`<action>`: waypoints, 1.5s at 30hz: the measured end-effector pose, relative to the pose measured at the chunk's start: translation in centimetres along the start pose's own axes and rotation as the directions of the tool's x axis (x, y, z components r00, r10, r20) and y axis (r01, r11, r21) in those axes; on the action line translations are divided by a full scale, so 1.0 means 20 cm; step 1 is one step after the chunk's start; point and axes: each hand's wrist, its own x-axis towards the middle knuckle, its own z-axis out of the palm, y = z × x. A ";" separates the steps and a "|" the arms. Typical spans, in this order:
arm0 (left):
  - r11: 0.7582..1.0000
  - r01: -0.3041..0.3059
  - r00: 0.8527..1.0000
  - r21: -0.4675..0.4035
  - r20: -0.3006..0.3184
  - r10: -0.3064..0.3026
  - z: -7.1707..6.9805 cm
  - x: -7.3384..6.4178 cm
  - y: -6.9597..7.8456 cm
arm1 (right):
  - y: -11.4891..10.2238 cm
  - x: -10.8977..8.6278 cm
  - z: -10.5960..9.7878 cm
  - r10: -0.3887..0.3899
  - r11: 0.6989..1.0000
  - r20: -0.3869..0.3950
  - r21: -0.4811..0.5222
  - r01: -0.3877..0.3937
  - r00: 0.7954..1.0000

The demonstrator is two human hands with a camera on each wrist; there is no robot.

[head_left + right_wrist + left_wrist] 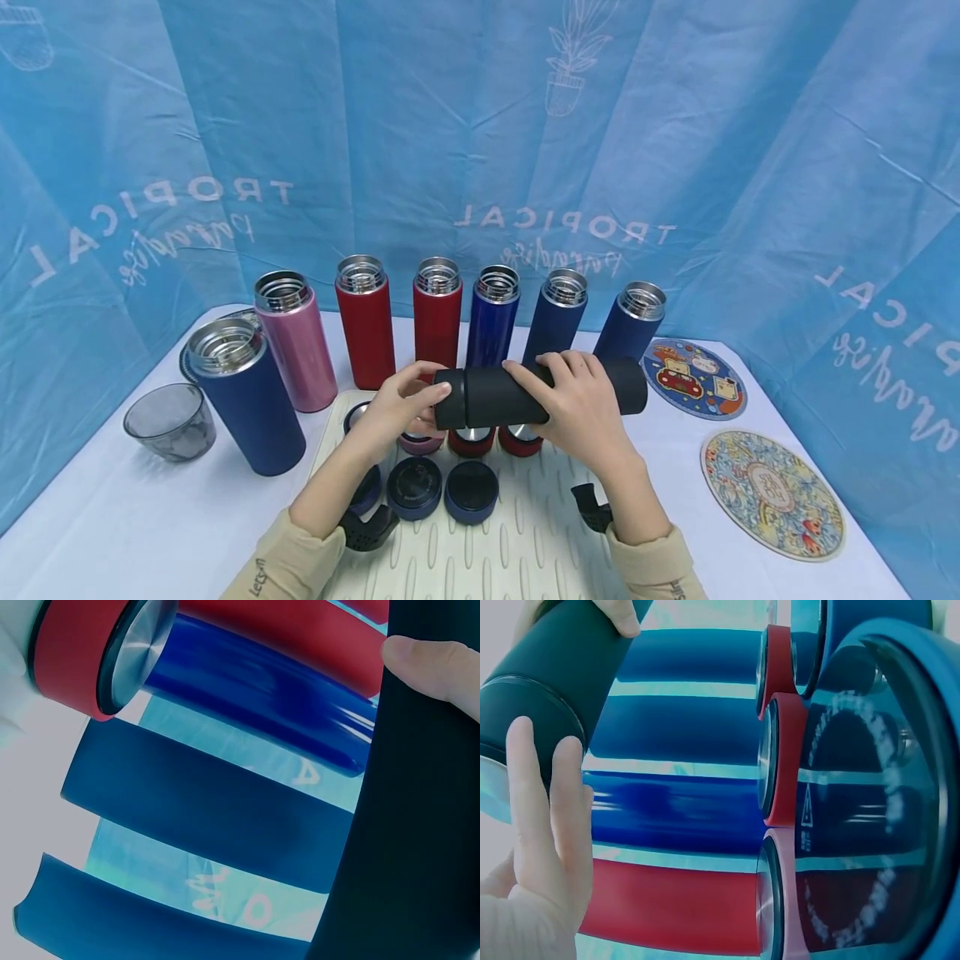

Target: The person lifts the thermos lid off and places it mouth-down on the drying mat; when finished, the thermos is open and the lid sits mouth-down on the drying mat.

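A black vacuum flask [510,397] is held level above a cream mat, its black lid [450,404] at the left end. My left hand [397,408] grips the lid with thumb and fingers. Around the body, my right hand [581,408] is wrapped from above. In the left wrist view, two left fingers [529,802] lie along the lid, and a thin seam separates lid and body. The right wrist view has the flask's dark side [412,825] with the right thumb [431,664] on it. Beneath the flask stand red lids [471,443], steel inside facing up, partly hidden.
Several uncapped flasks stand behind, including a red one [366,333] and a pink one [300,350]. A navy flask [255,408] stands left beside a grey glass bowl [172,421]. Dark blue lids [472,493] sit on the cream mat [525,542]. Round coasters [772,494] lie right.
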 end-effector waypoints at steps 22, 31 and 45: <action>0.998 0.061 0.983 0.006 0.173 -0.061 -0.01 0.01 -0.01 | 0.00 0.00 0.00 -0.039 0.999 -0.019 -0.010 0.039 0.999; 0.938 -0.338 0.934 0.073 0.150 0.325 -0.02 -0.01 0.00 | 0.04 -0.01 -0.02 0.040 0.999 -0.002 0.013 -0.040 0.999; 0.975 -0.221 0.969 0.023 0.123 0.217 -0.03 -0.01 -0.01 | 0.04 -0.01 -0.03 0.026 1.000 -0.012 0.005 -0.026 1.000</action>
